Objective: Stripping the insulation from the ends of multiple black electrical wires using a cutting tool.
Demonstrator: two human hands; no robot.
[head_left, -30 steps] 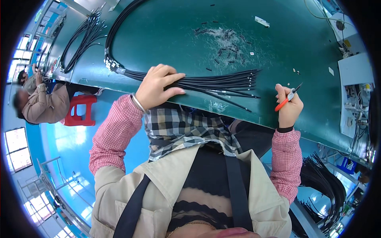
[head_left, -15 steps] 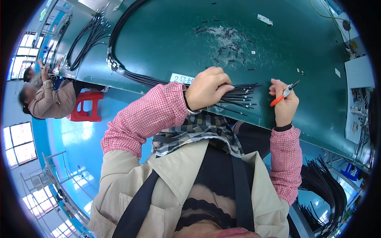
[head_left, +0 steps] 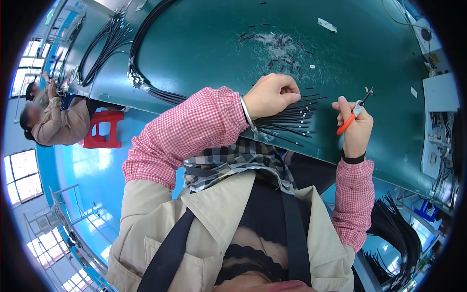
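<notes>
A bundle of thin black cables lies along the near edge of the green table, its loose ends fanned out to the right with small white bands near the tips. My left hand is over the bundle, thumb and fingers pinched on a black cable at its far side; the exact grip is partly hidden. To the right of the cable ends, my right hand is closed around small cutting pliers with orange-red handles. Their jaws point up and away from me, apart from the cables.
Short black offcuts and clear fibres are scattered mid-table. The bundle curves back at left past white tags; another cable bundle lies farther left. A white box stands at right, more cables hang below. Two people sit by a red stool.
My left hand has shifted right and slightly away from me along the cables, its forearm now covering the white card. My right hand with the pliers has moved slightly right.
</notes>
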